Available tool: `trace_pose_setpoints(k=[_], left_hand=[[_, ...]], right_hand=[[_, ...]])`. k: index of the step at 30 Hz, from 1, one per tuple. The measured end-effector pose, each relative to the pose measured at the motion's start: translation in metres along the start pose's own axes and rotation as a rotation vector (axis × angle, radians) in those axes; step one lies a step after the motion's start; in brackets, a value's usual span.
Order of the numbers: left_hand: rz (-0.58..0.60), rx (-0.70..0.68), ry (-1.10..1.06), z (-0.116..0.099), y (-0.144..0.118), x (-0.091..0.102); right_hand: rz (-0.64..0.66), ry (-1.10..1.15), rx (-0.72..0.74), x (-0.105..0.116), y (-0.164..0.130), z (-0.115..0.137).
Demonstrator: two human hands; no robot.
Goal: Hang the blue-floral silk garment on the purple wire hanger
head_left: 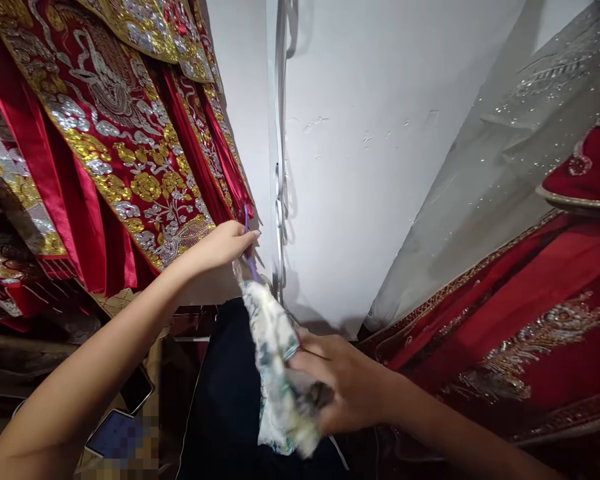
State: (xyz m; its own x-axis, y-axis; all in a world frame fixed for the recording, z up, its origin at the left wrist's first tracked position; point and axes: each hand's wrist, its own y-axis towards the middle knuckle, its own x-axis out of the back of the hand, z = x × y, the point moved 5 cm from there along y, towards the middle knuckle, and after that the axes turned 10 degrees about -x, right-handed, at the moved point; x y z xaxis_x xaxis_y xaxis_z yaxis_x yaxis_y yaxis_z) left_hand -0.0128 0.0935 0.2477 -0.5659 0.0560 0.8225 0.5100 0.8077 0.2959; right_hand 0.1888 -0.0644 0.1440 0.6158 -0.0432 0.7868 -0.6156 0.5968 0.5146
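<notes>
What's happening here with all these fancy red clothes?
A person is working among hanging red satin garments with gold and silver embroidery. Their left hand reaches up to the lower edge of one garment, pinching something thin and purple there. Their right hand grips a crumpled white cloth with a blue-green floral print, which stretches up towards the left hand. More red embroidered fabric hangs on the right, with a white wall behind.

Wall [380, 167] between two hanging garments [115, 133] [530, 320].
</notes>
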Motion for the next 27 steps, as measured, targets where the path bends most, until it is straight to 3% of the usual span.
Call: trace_pose_setpoints(k=[3,5,7,11,13,16,21,24,27], left_hand=[[0.12,-0.131,-0.224,-0.009,-0.011,-0.001],[0.153,-0.2,-0.371,-0.024,-0.019,0.003],[0.166,-0.242,-0.454,-0.042,-0.026,0.007],[0.117,-0.309,-0.499,-0.065,-0.027,0.014],[0.04,-0.304,-0.501,-0.06,-0.019,0.022],[-0.056,-0.313,-0.435,-0.032,-0.002,0.04],[-0.19,-0.257,-0.073,0.023,0.014,0.059],[-0.291,-0.254,0.157,0.03,0.008,0.058],[-0.409,-0.311,0.302,0.025,-0.003,0.049]], right_hand=[[0.058,0.081,-0.025,0.013,0.015,-0.015],[-0.02,0.009,-0.186,0.023,0.03,-0.041],[-0.124,-0.113,-0.252,0.028,0.047,-0.062],[-0.252,-0.333,-0.128,0.027,0.083,-0.074],[-0.265,-0.395,-0.091,0.032,0.098,-0.079],[-0.251,-0.424,-0.103,0.051,0.117,-0.096],[-0.277,-0.449,-0.149,0.092,0.146,-0.125],[-0.323,-0.482,-0.191,0.109,0.155,-0.13],[-0.407,-0.493,-0.271,0.117,0.145,-0.13]])
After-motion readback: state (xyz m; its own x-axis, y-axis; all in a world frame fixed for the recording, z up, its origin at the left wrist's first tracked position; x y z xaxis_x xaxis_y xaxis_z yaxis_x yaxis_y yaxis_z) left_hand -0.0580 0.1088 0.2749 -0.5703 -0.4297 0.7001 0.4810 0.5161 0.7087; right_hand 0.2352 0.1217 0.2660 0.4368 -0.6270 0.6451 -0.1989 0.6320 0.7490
